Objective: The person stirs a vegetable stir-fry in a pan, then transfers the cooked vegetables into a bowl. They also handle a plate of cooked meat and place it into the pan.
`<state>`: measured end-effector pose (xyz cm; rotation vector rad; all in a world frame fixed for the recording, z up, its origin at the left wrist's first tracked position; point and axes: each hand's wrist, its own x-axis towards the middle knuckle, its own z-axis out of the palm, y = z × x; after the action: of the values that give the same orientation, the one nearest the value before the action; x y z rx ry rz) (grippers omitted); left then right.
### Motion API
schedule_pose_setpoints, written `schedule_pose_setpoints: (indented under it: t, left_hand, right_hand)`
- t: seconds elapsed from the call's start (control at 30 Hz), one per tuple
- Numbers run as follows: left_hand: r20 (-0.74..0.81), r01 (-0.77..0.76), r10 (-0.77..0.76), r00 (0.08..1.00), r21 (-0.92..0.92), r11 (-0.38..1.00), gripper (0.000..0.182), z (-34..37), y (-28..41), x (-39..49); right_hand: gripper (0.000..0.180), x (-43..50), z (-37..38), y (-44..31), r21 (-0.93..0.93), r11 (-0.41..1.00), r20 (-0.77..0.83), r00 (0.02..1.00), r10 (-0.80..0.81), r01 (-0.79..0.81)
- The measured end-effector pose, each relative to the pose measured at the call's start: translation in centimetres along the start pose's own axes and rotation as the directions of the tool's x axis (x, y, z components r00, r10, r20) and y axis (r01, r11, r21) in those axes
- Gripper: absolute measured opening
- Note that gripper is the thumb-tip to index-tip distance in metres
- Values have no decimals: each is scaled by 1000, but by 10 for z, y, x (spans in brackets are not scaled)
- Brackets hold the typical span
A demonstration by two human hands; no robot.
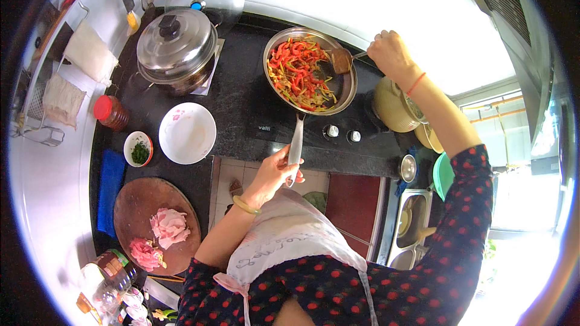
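My left hand (273,175) is closed around the metal handle of a frying pan (351,93) on the black stove. Raised over the pan's right side, my right hand (392,52) grips the handle of a spatula (341,60), whose blade is inside the pan at its right. Red pepper strips (299,65) with thin green and yellowish pieces fill the pan's left and middle; its right part shows bare metal. A white bowl (187,133) with a flower pattern stands left of the pan, beside a small bowl of chopped greens (140,151).
A lidded steel pot (174,50) stands at upper left, near a red-lidded jar (111,112). Sliced raw meat (170,227) lies on a round wooden board (131,208) at lower left. To the right are a pale green pot (393,106), a steel bowl (408,168) and a sink (423,197).
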<state>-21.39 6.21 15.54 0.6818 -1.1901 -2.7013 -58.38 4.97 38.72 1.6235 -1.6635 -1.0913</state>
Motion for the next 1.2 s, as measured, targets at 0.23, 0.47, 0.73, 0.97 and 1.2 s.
schedule_pose_setpoints:
  t: [0.23,0.47,0.73,0.97,1.2]
  left_hand:
    - [-22,-23,24,999,8,1000,64,-1,-4,-2]
    - [-9,-6,7,1000,7,1000,65,2,-3,1]
    - [-31,-2,2,1000,26,1000,62,2,-3,-1]
    - [-64,-3,2,998,-19,1000,62,7,-1,-3]
    - [-37,-5,5,999,23,1000,57,7,6,-3]
  right_hand:
    - [8,41,-5,-6,-2,990,-361,923,-133,142]
    - [24,-3,18,53,119,985,-43,992,-117,121]
    - [30,-55,-4,7,602,798,209,970,-125,-27]
    - [38,-63,21,-27,761,537,370,924,101,-364]
    - [41,-75,2,25,726,467,556,831,32,-504]
